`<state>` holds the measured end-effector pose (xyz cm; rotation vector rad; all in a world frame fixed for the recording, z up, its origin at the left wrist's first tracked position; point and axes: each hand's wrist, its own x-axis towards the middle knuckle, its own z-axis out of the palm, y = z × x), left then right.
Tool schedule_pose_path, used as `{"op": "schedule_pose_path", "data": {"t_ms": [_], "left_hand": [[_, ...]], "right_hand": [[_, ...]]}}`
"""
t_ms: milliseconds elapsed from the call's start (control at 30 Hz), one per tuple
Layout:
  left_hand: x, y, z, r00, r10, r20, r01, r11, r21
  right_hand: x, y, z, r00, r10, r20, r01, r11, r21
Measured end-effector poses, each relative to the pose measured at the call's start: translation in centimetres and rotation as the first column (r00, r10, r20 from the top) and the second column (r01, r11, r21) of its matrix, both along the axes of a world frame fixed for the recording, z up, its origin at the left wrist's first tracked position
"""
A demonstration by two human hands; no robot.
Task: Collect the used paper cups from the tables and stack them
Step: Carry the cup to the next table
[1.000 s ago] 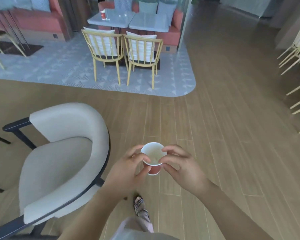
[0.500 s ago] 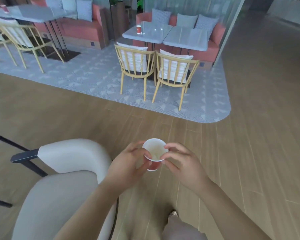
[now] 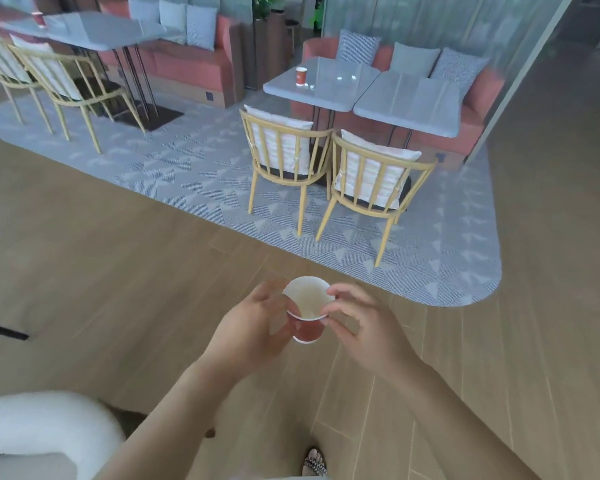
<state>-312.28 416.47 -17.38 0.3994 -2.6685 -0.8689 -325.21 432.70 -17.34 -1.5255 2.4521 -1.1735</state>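
Wood floor underfoot, grey rug (image 3: 194, 174) ahead with tables and yellow chairs (image 3: 284, 157) on it. Red sofas along the back wall.

Cup (image 3: 308, 308) sits in front of me at about waist height, over the floor, mouth up, tipped slightly away. Red outside, white inside. Looks empty; a faint stain at the bottom, hard to be sure. Whether it is one cup or a nested pair I cannot tell from above.

My left hand (image 3: 253, 330) wraps the cup wall from the left, thumb and fingers closed round the body below the rim. My right hand (image 3: 364, 327) is half closed, thumb and forefinger pinching the rim on the near right side, other fingers loose and curled clear. Both forearms come in low from the bottom, meeting at the cup.

Handling: paper, very light, thin wall. Squeeze and it ovals or creases, so grip gently, mid-body, spread round. Rim is the stiffest part, good for a pinch. Waxy inside may be damp.

Next targets: a second cup (image 3: 301, 76) stands on the near table (image 3: 312, 95), left edge, behind the chairs. Third cup (image 3: 39, 19) on the far-left table (image 3: 94, 32), blurred. Both well apart from me.

White chair (image 3: 45, 431) at my lower left; my shoe (image 3: 315, 462) below.
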Motion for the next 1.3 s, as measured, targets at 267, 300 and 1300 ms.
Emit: {"op": "schedule_pose_path", "data": {"t_ms": [267,300,1300], "left_hand": [[-11.5,-7.8,0.5,0.994,0.094,0.059,-0.095,0.996,0.003],[-12.7,-9.1,0.4,0.992,0.109,0.063,-0.11,0.994,0.011],[-47.3,-68.9,-0.2,0.966,0.252,0.063,-0.252,0.968,-0.002]], "right_hand": [[-12.7,-9.0,-0.3,0.992,0.125,-0.002,-0.124,0.991,0.052],[-14.0,-10.6,-0.4,0.99,0.14,0.004,-0.14,0.989,0.056],[-50.7,-73.0,-2.3,0.962,0.271,0.03,-0.269,0.962,-0.04]]}}
